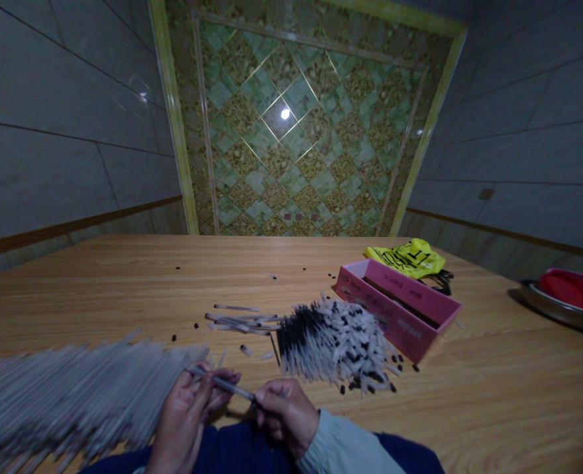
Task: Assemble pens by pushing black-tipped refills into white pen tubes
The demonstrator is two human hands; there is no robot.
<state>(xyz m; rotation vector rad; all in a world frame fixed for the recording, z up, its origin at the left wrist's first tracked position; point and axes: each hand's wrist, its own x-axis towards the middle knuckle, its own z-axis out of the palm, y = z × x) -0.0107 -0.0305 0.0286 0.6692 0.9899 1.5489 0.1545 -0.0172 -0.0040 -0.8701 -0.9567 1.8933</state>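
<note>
Between my two hands is a slim pen (236,388) with a see-through barrel, slanting down to the right. My left hand (188,403) is closed on its barrel, and the fingers of my right hand (287,409) pinch its right end, hiding the tip. Left of my hands lies a wide heap of long clear tubes (74,388), like pen barrels. Ahead to the right is a pile of small clear and white caps (355,336) with black bits among them. Dark-ended pen parts (304,339) are bunched at its left side.
A long pink open box (394,306) stands behind the cap pile, with a yellow bag (412,257) past it. At the far right is a metal tray (558,313) holding a red basin (572,289). Several finished-looking pens (242,322) and small black plugs (174,338) lie on the wooden table.
</note>
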